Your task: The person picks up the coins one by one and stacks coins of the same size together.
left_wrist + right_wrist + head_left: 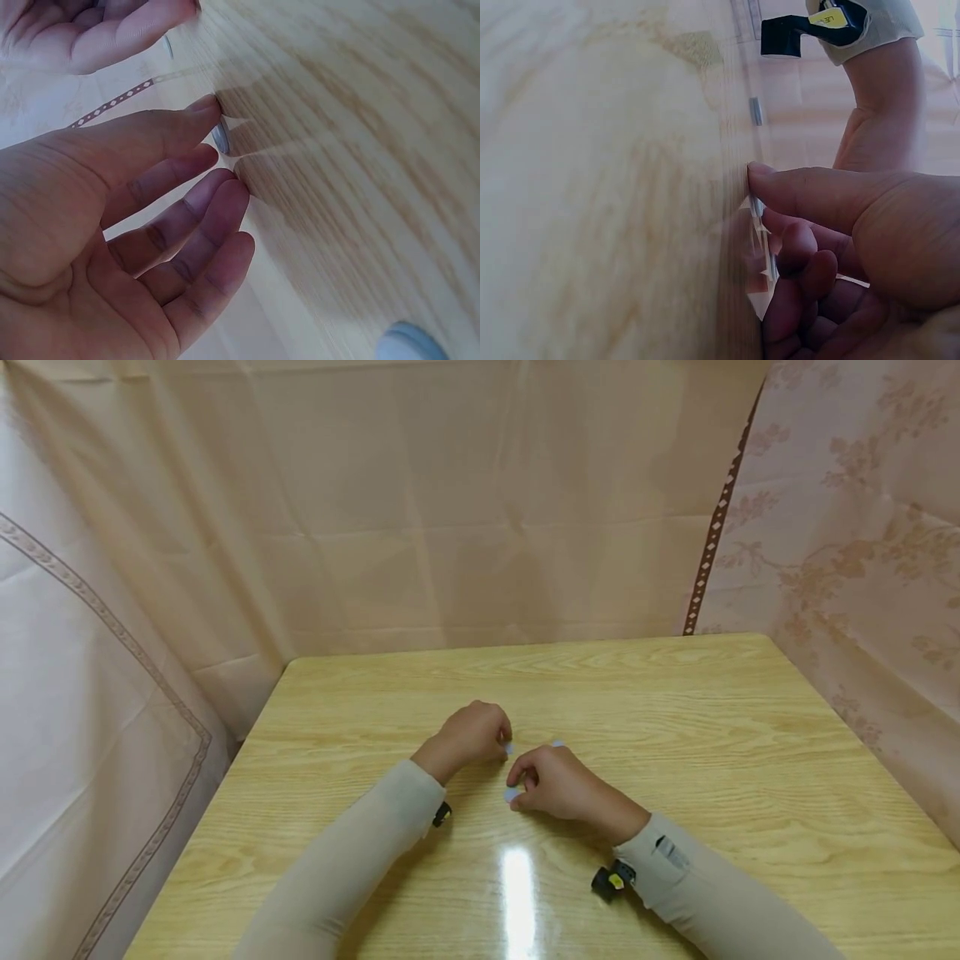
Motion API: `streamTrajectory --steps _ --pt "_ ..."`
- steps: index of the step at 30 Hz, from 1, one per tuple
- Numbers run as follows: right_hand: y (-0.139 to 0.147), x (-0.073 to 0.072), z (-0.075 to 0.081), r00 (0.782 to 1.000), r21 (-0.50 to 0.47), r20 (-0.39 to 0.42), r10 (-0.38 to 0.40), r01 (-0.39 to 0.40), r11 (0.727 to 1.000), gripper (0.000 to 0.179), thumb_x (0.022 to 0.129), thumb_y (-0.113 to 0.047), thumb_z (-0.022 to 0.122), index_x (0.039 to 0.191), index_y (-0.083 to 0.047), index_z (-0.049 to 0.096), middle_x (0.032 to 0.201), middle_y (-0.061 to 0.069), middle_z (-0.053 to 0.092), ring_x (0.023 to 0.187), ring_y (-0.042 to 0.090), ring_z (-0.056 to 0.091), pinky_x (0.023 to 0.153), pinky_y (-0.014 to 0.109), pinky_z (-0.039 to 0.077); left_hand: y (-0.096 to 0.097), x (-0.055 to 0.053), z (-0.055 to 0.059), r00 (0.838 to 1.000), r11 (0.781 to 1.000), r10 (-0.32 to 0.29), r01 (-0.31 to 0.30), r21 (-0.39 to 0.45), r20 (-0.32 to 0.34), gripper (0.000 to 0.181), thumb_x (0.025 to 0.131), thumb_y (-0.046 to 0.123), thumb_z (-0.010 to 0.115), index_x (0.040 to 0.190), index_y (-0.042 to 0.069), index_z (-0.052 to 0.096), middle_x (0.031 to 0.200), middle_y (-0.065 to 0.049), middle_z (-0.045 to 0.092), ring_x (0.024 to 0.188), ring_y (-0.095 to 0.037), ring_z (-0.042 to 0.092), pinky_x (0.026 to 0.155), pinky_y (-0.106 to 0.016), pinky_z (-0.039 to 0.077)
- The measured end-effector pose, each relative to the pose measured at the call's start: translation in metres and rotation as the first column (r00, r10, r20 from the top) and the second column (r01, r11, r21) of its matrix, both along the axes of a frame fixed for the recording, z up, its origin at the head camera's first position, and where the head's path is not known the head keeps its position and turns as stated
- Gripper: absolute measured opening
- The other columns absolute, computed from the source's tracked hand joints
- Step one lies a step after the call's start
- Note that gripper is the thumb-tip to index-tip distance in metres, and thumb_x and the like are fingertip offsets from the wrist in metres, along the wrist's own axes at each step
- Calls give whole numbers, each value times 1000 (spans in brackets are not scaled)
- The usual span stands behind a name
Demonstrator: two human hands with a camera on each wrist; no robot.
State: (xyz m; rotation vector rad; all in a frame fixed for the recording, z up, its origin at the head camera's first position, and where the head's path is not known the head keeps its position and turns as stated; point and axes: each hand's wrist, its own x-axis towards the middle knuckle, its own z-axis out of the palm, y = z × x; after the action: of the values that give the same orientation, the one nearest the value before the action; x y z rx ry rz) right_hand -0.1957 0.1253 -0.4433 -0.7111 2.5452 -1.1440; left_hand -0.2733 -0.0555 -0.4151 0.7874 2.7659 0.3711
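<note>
In the head view my left hand [474,732] reaches over the table, thumb and fingertips at a small pale blue disc [509,748]. The left wrist view shows that disc [220,139] near-flat on the wood, pinched between thumb and fingers. My right hand [561,783] is close by, nearer the body, with thumb and index finger curled about a second disc [512,794]. In the right wrist view the right thumb [802,191] comes down to the tabletop, and the fingers partly hide the disc. A third disc [558,743] shows just behind the right hand.
The wood-grain table [337,710] carries a bright light reflection near its front. Another disc [409,343] lies at the lower edge of the left wrist view. Beige cloth [480,510] hangs behind, and a floral curtain [847,543] on the right. Both wrists wear small black cameras [609,881].
</note>
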Motion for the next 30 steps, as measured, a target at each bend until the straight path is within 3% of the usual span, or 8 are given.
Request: streamTrajectory --steps 20,30 --pt "2 -1 2 1000 8 20 -7 7 1000 13 85 -10 84 97 -9 79 61 -3 60 53 7 48 54 22 43 0 6 6 1000 1000 10 -9 -4 24 13 88 18 83 100 15 82 100 4 74 103 -21 61 87 -38 55" --pt "2 0 3 998 9 53 -26 25 1000 8 86 -11 84 93 -11 80 60 -3 59 52 8 47 52 21 39 0 6 6 1000 1000 3 -2 -1 24 11 89 19 83 98 14 81 101 3 76 97 -19 68 82 -34 58"
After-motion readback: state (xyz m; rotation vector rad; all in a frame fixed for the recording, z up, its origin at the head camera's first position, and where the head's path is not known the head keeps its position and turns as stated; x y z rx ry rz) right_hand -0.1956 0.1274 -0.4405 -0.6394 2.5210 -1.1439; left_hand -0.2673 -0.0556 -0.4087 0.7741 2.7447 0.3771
